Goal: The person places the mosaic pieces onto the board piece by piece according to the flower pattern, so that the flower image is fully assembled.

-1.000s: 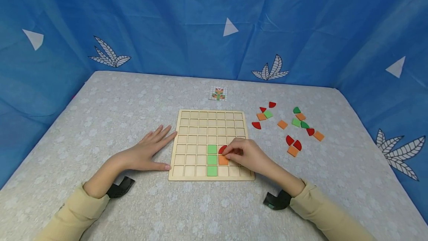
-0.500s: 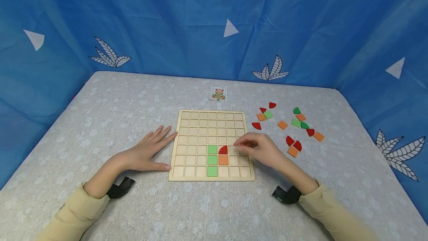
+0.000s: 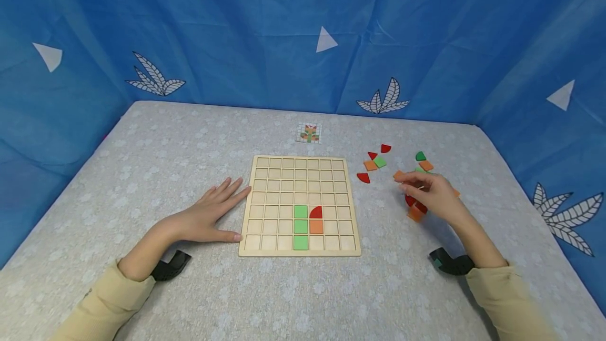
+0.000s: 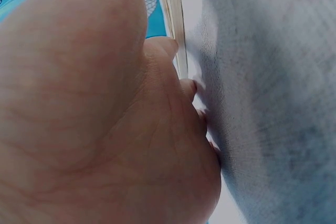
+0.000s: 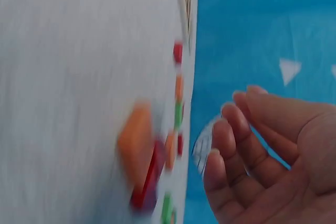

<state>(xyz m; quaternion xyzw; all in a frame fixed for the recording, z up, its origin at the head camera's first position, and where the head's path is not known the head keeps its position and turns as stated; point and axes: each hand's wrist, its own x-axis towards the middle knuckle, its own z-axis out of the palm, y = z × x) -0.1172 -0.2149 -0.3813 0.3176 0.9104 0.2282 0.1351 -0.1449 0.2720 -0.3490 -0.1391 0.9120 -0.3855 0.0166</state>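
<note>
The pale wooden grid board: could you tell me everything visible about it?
The pale board, apparently wood, lies flat on the whitish patterned tablecloth, bars forming seven rows of seven cells. Three light green square tiles, one orange square tile and one red quarter-round tile sit in it. The left hand appears to touch its left edge.

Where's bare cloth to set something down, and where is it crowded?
Bare patches: near side of the grid board, between the sleeves; beyond the left hand, out to the picture card and blue backdrop; and a lane between the board's right edge and the loose tiles, narrowing toward the far end. Crowded: under and around the right hand.
</note>
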